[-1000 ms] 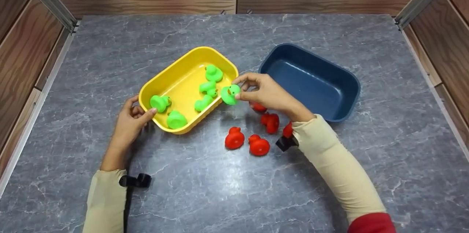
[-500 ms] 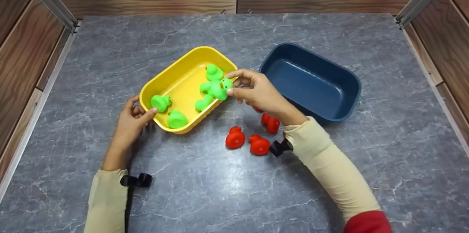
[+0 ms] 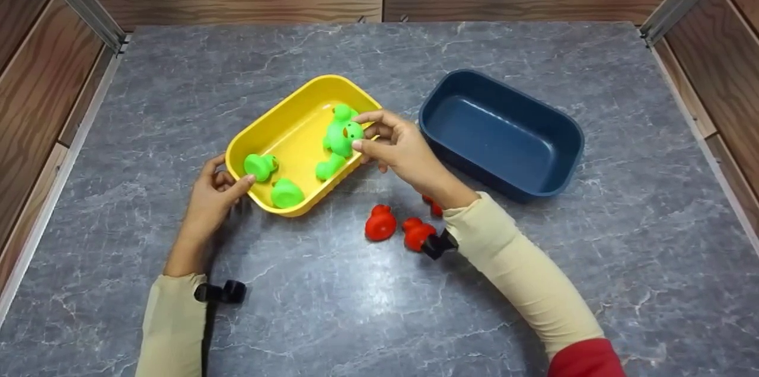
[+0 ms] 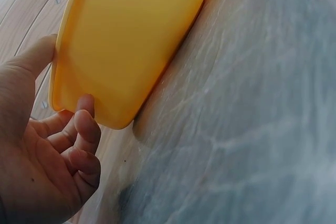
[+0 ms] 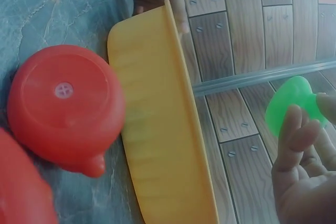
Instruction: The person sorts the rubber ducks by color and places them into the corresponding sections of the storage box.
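Observation:
A yellow tub (image 3: 284, 104) stands left of centre on the table, with several green rubber ducks lying in it, among them a duck (image 3: 287, 194) in its near corner. My left hand (image 3: 209, 199) grips the tub's left end, thumb over the rim; in the left wrist view the fingers (image 4: 86, 129) curl against its outer wall. Over the tub's right side, my right hand (image 3: 403, 149) pinches a green rubber duck (image 3: 341, 139) between thumb and fingers. The right wrist view shows that duck (image 5: 295, 103) above the rim. It partly covers other ducks below.
A dark blue tub (image 3: 498, 134) with nothing in it stands to the right. Several red rubber ducks (image 3: 380, 223) lie in front of the tubs, some hidden beneath my right forearm. Wood-patterned panels (image 3: 237, 0) border the grey marbled table.
My right hand has moved left with the green rubber duck, from the yellow tub's right edge to over its inside. My left hand has stayed on the tub.

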Demonstrator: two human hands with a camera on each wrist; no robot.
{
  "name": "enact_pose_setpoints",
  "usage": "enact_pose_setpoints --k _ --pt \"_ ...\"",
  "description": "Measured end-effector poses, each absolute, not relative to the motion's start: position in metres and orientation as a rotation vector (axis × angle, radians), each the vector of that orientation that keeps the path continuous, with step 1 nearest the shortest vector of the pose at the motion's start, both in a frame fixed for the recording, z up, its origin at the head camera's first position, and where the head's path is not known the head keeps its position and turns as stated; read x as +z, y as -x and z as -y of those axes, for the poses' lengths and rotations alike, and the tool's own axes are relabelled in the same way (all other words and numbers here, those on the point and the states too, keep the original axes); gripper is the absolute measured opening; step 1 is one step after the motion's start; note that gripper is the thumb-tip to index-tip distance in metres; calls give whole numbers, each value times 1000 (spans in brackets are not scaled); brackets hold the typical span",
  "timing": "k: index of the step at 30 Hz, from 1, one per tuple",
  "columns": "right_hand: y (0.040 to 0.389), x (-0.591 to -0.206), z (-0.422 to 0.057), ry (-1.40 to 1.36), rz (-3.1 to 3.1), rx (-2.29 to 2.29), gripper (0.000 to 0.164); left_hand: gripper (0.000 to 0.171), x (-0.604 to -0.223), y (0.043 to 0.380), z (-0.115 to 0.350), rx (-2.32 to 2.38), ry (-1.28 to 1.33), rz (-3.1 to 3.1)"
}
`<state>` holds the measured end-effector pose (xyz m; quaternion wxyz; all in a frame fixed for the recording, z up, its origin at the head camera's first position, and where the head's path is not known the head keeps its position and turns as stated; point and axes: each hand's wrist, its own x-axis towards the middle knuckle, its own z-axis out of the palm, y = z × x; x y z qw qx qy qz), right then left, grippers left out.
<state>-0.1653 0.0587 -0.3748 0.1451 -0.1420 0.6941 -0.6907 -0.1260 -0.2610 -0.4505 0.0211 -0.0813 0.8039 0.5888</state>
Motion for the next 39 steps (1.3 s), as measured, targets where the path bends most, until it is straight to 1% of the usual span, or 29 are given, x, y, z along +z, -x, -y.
enact_pose_setpoints --k 8,17,28,39 --pt "167 -376 -38 453 -2062 -2016 34 63 -450 126 261 1821 231 -2508" --pt "166 -385 -20 589 -2141 -1982 32 64 -451 127 260 1815 238 -2499" --pt "166 -398 -4 528 -2204 -1927 32 62 -451 126 261 1827 246 -2493" --pt "171 -405 2 507 -2231 -1856 30 64 -452 126 261 1829 239 -2498"
